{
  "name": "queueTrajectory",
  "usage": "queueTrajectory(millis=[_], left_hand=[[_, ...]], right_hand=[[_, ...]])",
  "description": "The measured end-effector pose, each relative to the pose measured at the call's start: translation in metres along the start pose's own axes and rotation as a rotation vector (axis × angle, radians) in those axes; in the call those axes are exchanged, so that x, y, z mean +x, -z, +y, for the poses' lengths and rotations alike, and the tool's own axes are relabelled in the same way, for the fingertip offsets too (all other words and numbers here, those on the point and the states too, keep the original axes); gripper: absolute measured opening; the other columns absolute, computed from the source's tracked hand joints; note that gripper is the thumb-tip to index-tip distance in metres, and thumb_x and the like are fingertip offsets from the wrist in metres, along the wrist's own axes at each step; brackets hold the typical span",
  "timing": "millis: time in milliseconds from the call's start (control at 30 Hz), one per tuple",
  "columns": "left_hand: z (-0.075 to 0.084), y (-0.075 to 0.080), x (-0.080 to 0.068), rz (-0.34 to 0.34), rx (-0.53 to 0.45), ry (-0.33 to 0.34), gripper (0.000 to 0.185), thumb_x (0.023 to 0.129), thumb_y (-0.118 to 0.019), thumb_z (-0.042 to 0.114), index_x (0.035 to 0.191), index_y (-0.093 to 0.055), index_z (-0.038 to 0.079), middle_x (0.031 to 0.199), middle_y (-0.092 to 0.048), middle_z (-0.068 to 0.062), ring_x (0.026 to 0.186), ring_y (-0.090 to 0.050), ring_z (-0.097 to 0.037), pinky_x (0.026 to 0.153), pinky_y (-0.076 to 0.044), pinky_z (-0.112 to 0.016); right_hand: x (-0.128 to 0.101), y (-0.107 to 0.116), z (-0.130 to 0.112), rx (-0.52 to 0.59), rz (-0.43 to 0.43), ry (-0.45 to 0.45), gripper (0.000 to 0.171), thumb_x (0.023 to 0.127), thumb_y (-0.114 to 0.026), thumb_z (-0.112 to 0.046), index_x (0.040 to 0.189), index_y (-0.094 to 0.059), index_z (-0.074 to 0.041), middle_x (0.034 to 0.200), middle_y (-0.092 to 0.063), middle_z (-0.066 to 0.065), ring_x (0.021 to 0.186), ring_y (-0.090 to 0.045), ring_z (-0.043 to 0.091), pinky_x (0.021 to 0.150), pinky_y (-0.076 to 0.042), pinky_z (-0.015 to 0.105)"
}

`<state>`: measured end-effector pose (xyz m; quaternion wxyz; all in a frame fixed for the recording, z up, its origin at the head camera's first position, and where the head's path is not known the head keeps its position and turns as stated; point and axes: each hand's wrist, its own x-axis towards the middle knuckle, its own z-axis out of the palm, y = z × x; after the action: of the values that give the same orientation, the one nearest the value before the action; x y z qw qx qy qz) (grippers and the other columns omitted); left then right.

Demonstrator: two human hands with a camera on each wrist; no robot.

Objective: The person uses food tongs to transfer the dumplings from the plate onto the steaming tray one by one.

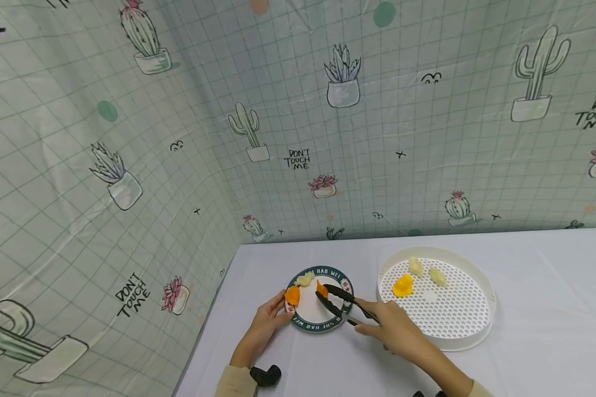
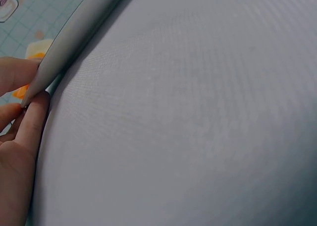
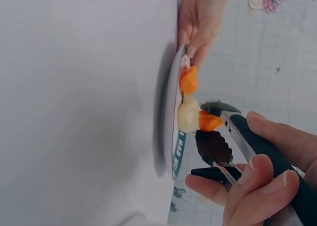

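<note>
My left hand pinches the rim of a round plate with a dark green lettered border; in the left wrist view its fingers lie on both faces of the plate's edge. In my right hand is a pair of black-tipped tongs. Between the tong tips, above the plate, is a small pointed orange piece. Another orange piece sits on the plate by the left fingers, and a pale cream lump lies near the far rim.
Right of the plate stands a round white perforated tray with a raised rim. It bears a yellow-orange piece and two pale pieces, one farther back than the other. A patterned curtain hangs behind the white table.
</note>
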<state>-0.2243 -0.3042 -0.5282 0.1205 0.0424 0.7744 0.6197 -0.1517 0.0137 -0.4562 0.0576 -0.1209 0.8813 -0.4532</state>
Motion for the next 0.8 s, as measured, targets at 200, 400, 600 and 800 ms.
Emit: queueTrajectory(millis=[200,400,600,800], left_hand=[[0.0,0.001,0.0,-0.006,-0.007,-0.008,0.074,0.093,-0.069,0.009,0.154,-0.028,-0.005,0.158,-0.03,-0.021,0.147,-0.026,-0.034,0.116,-0.026,-0.04],[0.002,0.0,-0.002,0.006,0.012,0.003,0.073,0.094,-0.068,0.011,0.154,-0.029,-0.004,0.159,-0.03,-0.021,0.147,-0.026,-0.034,0.116,-0.026,-0.041],[0.001,0.0,-0.002,0.007,0.01,0.0,0.073,0.094,-0.068,0.009,0.154,-0.028,-0.005,0.158,-0.029,-0.022,0.147,-0.026,-0.035,0.116,-0.026,-0.041],[0.001,0.0,-0.001,-0.001,0.005,-0.015,0.073,0.094,-0.068,0.008,0.153,-0.028,-0.006,0.159,-0.028,-0.023,0.146,-0.026,-0.035,0.115,-0.026,-0.04]], right_hand=[[-0.011,0.018,0.008,0.058,-0.052,0.031,0.062,0.086,-0.078,-0.028,0.138,-0.058,-0.001,0.057,-0.053,0.003,0.035,-0.046,0.009,0.032,-0.046,0.028],[-0.021,0.036,0.014,0.104,-0.086,0.048,0.066,0.087,-0.076,-0.032,0.14,-0.055,0.001,0.056,-0.051,0.002,0.035,-0.047,0.009,0.031,-0.047,0.03],[-0.032,0.054,0.022,0.116,-0.106,0.065,0.068,0.088,-0.074,-0.036,0.143,-0.053,-0.001,0.058,-0.054,0.004,0.035,-0.047,0.008,0.031,-0.047,0.031],[-0.042,0.073,0.035,0.124,-0.109,0.044,0.065,0.09,-0.074,-0.033,0.143,-0.053,-0.002,0.083,-0.064,0.01,0.039,-0.049,0.011,0.032,-0.047,0.03]])
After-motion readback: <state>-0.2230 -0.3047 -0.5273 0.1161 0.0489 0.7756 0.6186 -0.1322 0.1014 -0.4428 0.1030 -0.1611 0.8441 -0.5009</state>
